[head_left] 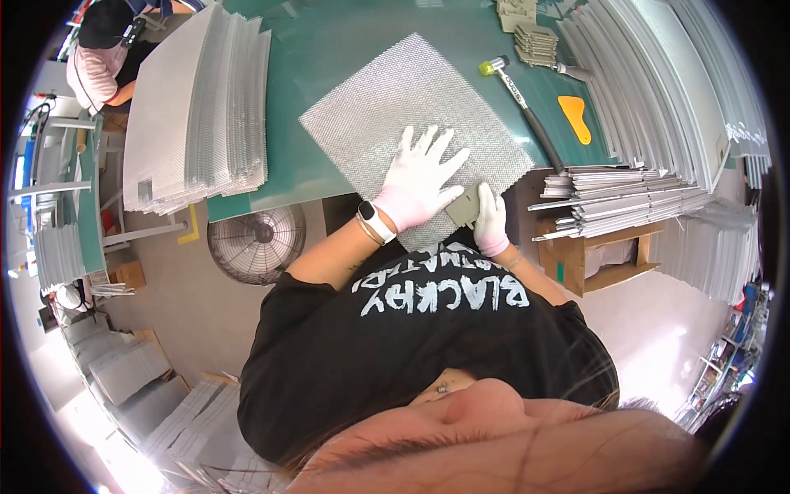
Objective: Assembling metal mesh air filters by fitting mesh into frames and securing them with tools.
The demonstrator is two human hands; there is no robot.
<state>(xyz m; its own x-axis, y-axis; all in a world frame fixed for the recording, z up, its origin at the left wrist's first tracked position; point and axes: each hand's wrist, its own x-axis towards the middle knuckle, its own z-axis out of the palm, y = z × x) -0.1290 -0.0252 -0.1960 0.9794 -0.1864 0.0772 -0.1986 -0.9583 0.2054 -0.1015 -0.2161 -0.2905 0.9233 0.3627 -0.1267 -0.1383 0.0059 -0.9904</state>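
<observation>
A square silvery mesh sheet (395,99) lies turned cornerwise on the green table, its near corner hanging past the table edge toward my body. My left hand (421,177), in a white glove with a pink cuff, rests flat on the sheet with its fingers spread. Close to the sheet's near right edge, my right hand (491,218), gloved alike, grips a small grey-green plate (463,207) at its right side. The plate lies against the mesh, and my right thumb is partly hidden.
A mallet (518,100) with a black handle and a yellow scraper (575,118) lie right of the sheet. Small plates (536,43) are piled beyond. Mesh panels (202,107) stand stacked at left; metal strips (617,185) jut out at right. A fan (257,239) and another person (99,70) are leftward.
</observation>
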